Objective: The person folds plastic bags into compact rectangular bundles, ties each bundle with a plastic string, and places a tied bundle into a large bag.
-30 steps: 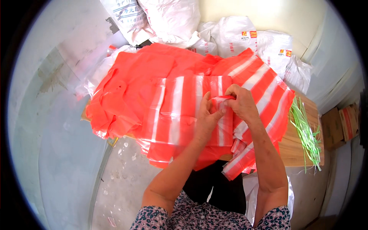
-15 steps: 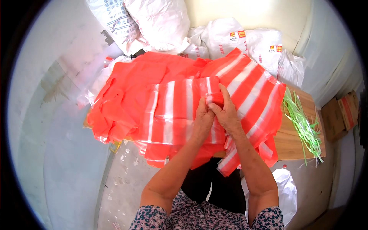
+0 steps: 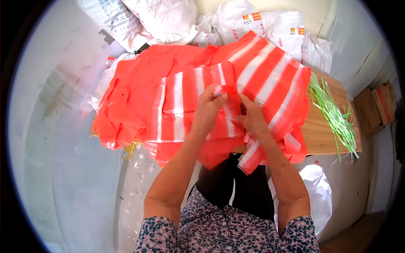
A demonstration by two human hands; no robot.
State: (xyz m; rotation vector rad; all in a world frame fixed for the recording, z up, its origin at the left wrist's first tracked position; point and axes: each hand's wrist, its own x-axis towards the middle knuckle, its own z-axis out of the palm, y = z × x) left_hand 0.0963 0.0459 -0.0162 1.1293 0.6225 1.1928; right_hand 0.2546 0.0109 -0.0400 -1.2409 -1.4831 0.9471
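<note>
My left hand [image 3: 207, 110] pinches a gathered corner of a red plastic sheet with whitish shiny stripes [image 3: 178, 95], thumb on top. Close by on the right, my right hand [image 3: 254, 119] is closed at the same sheet's right edge; its curled fingers are partly hidden. Under and beyond the hands, another striped red sheet [image 3: 270, 69] fans out to the right. To the left lies a loose heap of plain red sheeting [image 3: 139, 80], its layers crumpled and overlapping.
Green plastic strips [image 3: 333, 116] lie on the right end of the wooden table [image 3: 314, 141]. Stuffed white sacks [image 3: 240, 19] line the wall behind. A white bag [image 3: 314, 194] sits on the floor at right, and cardboard boxes [image 3: 373, 105] stand farther right.
My hands have drawn apart: the left has moved left with the gathered corner, while the right has come lower along the sheet's edge. The whole view has shifted slightly.
</note>
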